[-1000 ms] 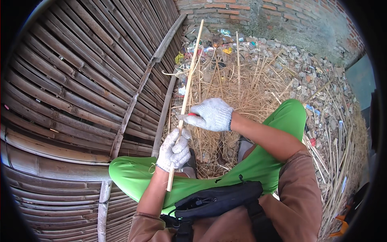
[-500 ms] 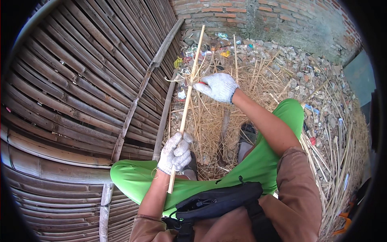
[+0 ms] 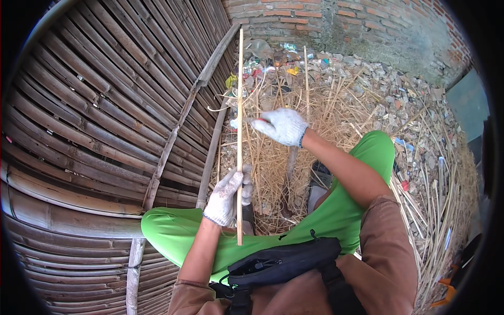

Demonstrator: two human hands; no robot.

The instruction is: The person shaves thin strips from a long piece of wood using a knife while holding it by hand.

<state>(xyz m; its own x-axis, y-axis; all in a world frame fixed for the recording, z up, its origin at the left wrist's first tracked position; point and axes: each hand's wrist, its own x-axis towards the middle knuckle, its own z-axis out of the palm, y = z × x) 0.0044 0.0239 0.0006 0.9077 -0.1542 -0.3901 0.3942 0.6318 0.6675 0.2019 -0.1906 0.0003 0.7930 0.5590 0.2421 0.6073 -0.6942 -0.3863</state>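
A long, pale bamboo stick (image 3: 240,131) stands nearly straight up the view. My left hand (image 3: 227,197), in a white knit glove, is closed around its lower part, fingers behind and thumb along it. Thin curled shavings (image 3: 218,108) show beside its upper half. Also gloved, my right hand (image 3: 283,126) is closed a little to the right of the stick, apart from it. A small reddish-orange bit shows between its thumb and fingers; the rest of what it grips is hidden.
A slatted bamboo wall (image 3: 110,115) rises close on my left, and a brick wall (image 3: 286,21) stands ahead. Straw-like shavings (image 3: 336,110) and rubble cover the ground. Another thin stick (image 3: 306,79) stands beyond my right hand. Long strips (image 3: 433,210) lie to the right.
The stick's upper end has swung left, bringing it upright, and its lower end has shifted right. My left-hand grip has turned with it. The right hand has moved slightly down, away from the stick.
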